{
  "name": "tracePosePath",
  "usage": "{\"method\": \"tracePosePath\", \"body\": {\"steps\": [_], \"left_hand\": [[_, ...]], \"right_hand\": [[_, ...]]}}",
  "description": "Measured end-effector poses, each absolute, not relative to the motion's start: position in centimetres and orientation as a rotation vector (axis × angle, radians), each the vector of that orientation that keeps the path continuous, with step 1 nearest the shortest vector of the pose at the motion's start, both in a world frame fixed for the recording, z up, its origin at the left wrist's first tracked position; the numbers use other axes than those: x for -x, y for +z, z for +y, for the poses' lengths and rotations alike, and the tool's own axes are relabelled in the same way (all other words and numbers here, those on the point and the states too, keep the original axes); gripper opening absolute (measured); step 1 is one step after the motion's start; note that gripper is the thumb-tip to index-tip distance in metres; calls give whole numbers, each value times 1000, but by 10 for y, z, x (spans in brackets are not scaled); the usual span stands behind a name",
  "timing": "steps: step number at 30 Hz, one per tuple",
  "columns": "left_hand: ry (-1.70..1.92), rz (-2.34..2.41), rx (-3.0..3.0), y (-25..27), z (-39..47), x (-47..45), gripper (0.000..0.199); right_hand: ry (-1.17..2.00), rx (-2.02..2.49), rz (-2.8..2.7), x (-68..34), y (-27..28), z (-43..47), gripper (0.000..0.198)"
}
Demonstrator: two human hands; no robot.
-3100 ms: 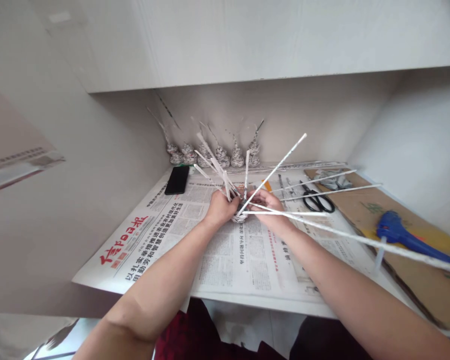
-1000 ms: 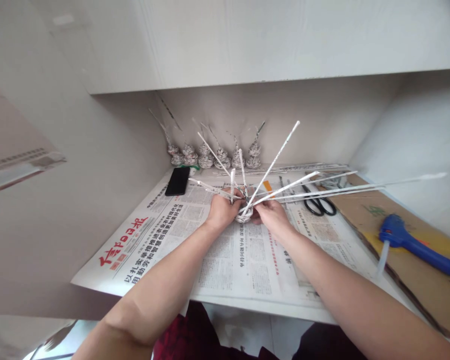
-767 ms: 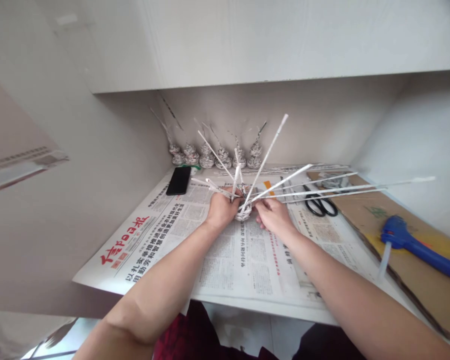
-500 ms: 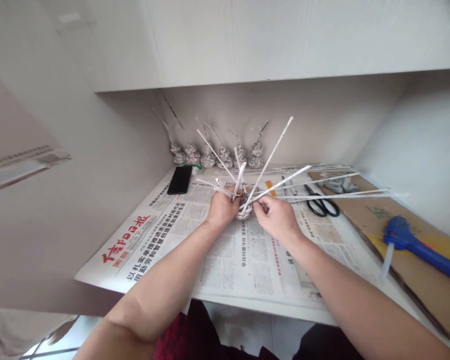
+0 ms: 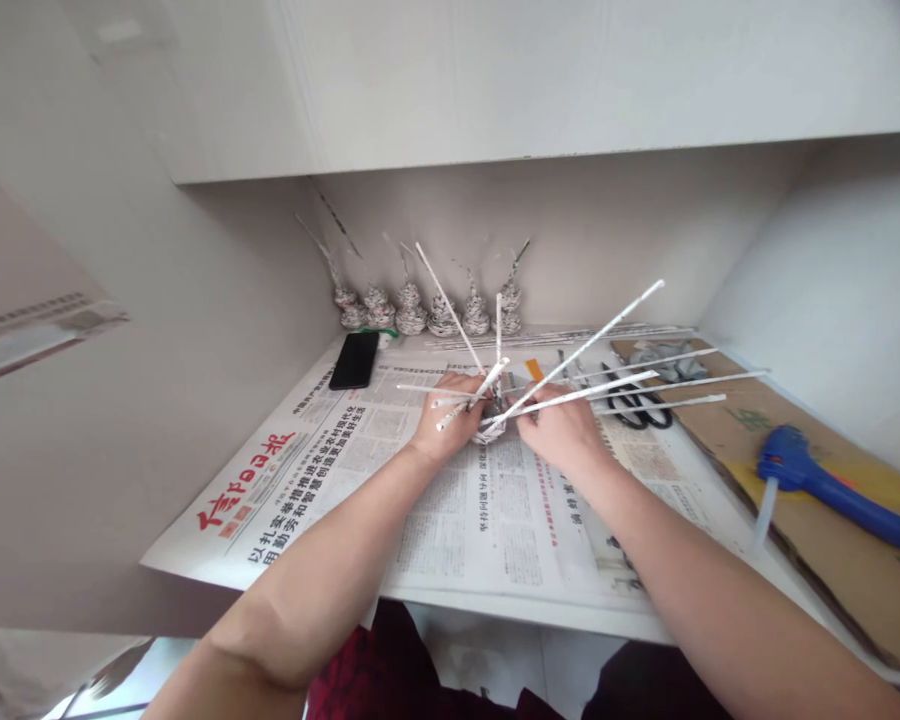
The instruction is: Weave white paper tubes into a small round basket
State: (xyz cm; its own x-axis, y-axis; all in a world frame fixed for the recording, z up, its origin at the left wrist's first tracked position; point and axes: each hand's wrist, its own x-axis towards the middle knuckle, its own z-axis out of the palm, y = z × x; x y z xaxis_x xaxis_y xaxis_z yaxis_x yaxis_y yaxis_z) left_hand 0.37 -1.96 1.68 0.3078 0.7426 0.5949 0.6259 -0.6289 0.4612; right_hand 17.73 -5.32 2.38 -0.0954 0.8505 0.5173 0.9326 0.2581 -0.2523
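Between my hands, just above the newspaper (image 5: pixel 450 530), is a small woven paper piece (image 5: pixel 489 433) with several white rolled-paper sticks (image 5: pixel 589 346) fanning out of it. My left hand (image 5: pixel 450 420) is closed on its left side, fingertips partly behind the sticks. My right hand (image 5: pixel 559 425) pinches at the right side, where sticks cross over the fingers; exactly which strand it grips is hidden. Along the back wall stands a row of finished-looking woven paper gourds (image 5: pixel 411 308) with thin stems.
A black phone (image 5: pixel 355 360) lies at the back left. Black-handled scissors (image 5: pixel 637 400) lie right of my right hand. On cardboard (image 5: pixel 727 450) at the right rest a blue glue gun (image 5: pixel 832 485) and crumpled grey material (image 5: pixel 671 362). Loose paper sticks (image 5: pixel 570 338) lie along the back.
The woven piece has turned between my hands, and its sticks point in different directions, the longest upright one now leaning further right. My right hand has shifted slightly. The camera view moved a little.
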Motion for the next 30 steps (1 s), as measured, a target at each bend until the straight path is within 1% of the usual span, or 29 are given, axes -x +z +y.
{"method": "tracePosePath", "body": {"steps": [4, 8, 13, 18, 23, 30], "left_hand": [[1189, 1308, -2417, 20, -21, -4, 12], [1241, 1266, -2413, 20, -21, -3, 14], [1224, 1250, -2438, 19, -21, -4, 12], [1229, 1199, -2463, 16, -20, -4, 14], [1221, 1332, -2366, 15, -20, -4, 13], [1126, 1418, -2234, 18, -23, -4, 13]], "right_hand": [[-60, 1673, -1993, -178, 22, -52, 21], [-94, 1587, -2017, -176, 24, -53, 24], [-68, 1659, -1919, -177, 23, -50, 34], [26, 1649, -1997, -178, 20, -48, 28], [-126, 1618, -2005, -176, 22, -52, 31], [-307, 1524, -2053, -170, 24, -56, 21]]}}
